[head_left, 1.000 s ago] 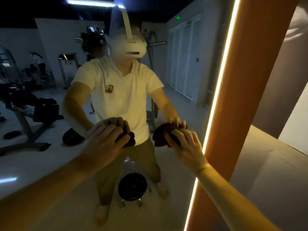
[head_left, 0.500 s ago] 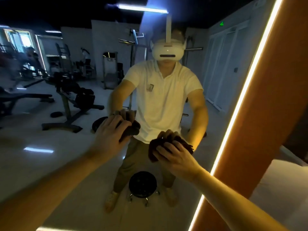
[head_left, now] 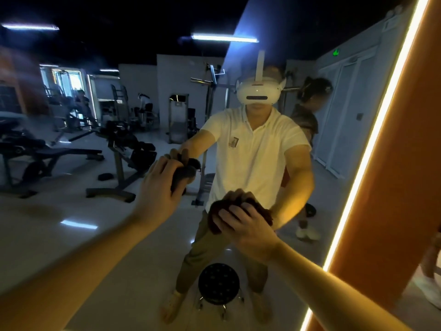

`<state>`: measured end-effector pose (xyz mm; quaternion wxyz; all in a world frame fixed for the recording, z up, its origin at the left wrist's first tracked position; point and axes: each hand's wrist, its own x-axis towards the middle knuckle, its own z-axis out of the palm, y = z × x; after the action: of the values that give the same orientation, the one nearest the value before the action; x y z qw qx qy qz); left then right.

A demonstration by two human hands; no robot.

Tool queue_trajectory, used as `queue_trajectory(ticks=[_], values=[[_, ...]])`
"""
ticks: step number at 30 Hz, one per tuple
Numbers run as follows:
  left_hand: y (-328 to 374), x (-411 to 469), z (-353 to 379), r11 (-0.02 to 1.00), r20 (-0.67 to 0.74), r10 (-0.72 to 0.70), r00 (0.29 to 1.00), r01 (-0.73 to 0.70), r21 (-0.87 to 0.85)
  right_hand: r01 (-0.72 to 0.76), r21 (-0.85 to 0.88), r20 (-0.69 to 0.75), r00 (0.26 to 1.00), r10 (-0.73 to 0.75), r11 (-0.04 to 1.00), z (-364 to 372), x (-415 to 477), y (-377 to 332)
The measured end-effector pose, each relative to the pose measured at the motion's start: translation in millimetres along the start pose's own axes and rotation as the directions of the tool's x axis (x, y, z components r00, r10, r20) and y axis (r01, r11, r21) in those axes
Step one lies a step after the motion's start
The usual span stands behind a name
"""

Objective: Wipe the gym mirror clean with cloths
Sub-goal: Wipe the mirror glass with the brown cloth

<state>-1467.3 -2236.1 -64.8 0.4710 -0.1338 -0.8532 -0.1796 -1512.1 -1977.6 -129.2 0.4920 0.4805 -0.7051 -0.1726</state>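
Across nearly the whole view stands the gym mirror (head_left: 71, 235), a big, rigid, fragile pane bounded on the right by a lit strip (head_left: 372, 144) and an orange pillar (head_left: 393, 187). It is fixed in place, so nothing of it needs gripping, only even pressure through the palm. Against the glass, roughly at its middle, sit two bunched cloths, not touching each other. A dark cloth (head_left: 181, 176) is under the left hand (head_left: 158, 185), higher and further left. A reddish cloth (head_left: 216, 211) is under the right hand (head_left: 248, 225), lower and nearer the pillar. Both look soft, light and limp. They would likely unfold or slip out unless kept in a wad, and should glide easily on smooth glass. The left fingers (head_left: 164, 168) curl over the dark cloth, clamping the wad against the palm. The right fingers (head_left: 229, 215) are bent and spread over the reddish cloth, pressing it to the pane. The best hold, I judge, is the bundle's centre, with loose edges tucked under.
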Motion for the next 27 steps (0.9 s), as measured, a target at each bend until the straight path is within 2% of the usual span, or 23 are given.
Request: queue_trajectory(ticks=[2, 3, 4, 6, 8, 10, 11, 12, 14, 15, 17, 18, 19, 20, 21, 23, 25, 26, 27], values=[[-5.7, 1.8, -0.5, 1.0, 0.032, -0.003, 0.999, 0.003, -0.01, 0.158, -0.047, 0.049, 0.987, -0.155, 0.986, -17.2, 10.8, 28.9], [-7.9, 2.6, -0.6, 1.0, 0.053, -0.007, 0.999, 0.008, -0.018, 0.146, -0.093, 0.004, 0.989, -0.146, 0.985, -27.2, 25.6, 51.5], [-9.3, 3.9, -1.2, 1.0, 0.07, -0.006, 0.998, 0.007, -0.019, 0.056, -0.137, -0.096, 0.993, -0.069, 0.989, -37.9, 45.4, 77.5], [-9.6, 7.1, -4.3, 1.0, 0.087, 0.003, 0.996, -0.002, -0.012, -0.209, -0.148, -0.275, 0.948, 0.162, 0.967, -57.9, 87.2, 128.7], [-7.7, 10.6, -9.5, 1.0, 0.124, 0.017, 0.992, -0.014, -0.025, -0.412, -0.127, -0.368, 0.864, 0.343, 0.902, -66.3, 116.1, 146.9], [-7.8, 13.4, -15.2, 0.999, 0.133, 0.013, 0.991, -0.006, -0.05, -0.5, -0.033, -0.401, 0.8, 0.447, 0.865, -57.6, 123.2, 123.8], [-8.6, 14.4, -18.0, 0.998, 0.114, -0.004, 0.993, 0.012, -0.065, -0.484, 0.008, -0.378, 0.809, 0.451, 0.875, -44.9, 115.5, 101.3], [-10.2, 16.4, -21.3, 0.996, 0.074, -0.03, 0.997, 0.036, -0.076, -0.414, 0.026, -0.342, 0.852, 0.397, 0.91, -29.6, 103.9, 75.9], [-14.7, 20.7, -28.6, 0.992, -0.001, -0.079, 0.997, 0.079, -0.095, -0.181, -0.013, -0.196, 0.965, 0.175, 0.983, -8.3, 73.9, 26.0], [-16.0, 22.7, -31.8, 0.991, -0.009, -0.093, 0.996, 0.092, -0.101, -0.041, -0.027, -0.113, 0.993, 0.038, 0.999, -4.2, 61.9, 14.0], [-17.1, 26.8, -35.8, 0.991, 0.023, -0.084, 0.996, 0.086, -0.099, 0.147, -0.067, 0.003, 0.989, -0.147, 0.987, -13.0, 60.1, 27.7], [-17.0, 27.8, -36.0, 0.992, 0.057, -0.08, 0.995, 0.085, -0.093, 0.169, -0.121, 0.012, 0.986, -0.168, 0.978, -20.7, 69.9, 47.4], [-16.0, 28.3, -34.9, 0.993, 0.089, -0.082, 0.993, 0.089, -0.081, 0.11, -0.169, -0.052, 0.991, -0.12, 0.979, -30.0, 84.2, 72.2], [-15.2, 29.8, -33.1, 0.993, 0.104, -0.094, 0.99, 0.101, -0.066, -0.024, -0.193, -0.154, 0.988, -0.006, 0.981, -40.5, 101.8, 101.2], [-14.8, 30.9, -32.1, 0.992, 0.103, -0.11, 0.989, 0.116, -0.053, -0.177, -0.195, -0.262, 0.957, 0.123, 0.965, -51.6, 118.7, 130.7], [-15.2, 32.2, -31.6, 0.992, 0.104, -0.12, 0.987, 0.124, -0.034, -0.43, -0.153, -0.41, 0.847, 0.339, 0.89, -67.3, 140.9, 163.2], [-15.5, 33.4, -34.9, 0.993, 0.115, -0.115, 0.987, 0.118, -0.027, -0.543, -0.059, -0.45, 0.763, 0.463, 0.838, -61.6, 146.5, 146.4], [-14.6, 33.5, -36.9, 0.991, 0.105, -0.117, 0.988, 0.122, -0.046, -0.552, -0.014, -0.418, 0.761, 0.497, 0.834, -51.9, 140.6, 122.0], [-13.1, 34.1, -39.2, 0.988, 0.078, -0.126, 0.989, 0.132, -0.079, -0.496, 0.009, -0.362, 0.807, 0.465, 0.868, -38.1, 129.2, 92.2]])
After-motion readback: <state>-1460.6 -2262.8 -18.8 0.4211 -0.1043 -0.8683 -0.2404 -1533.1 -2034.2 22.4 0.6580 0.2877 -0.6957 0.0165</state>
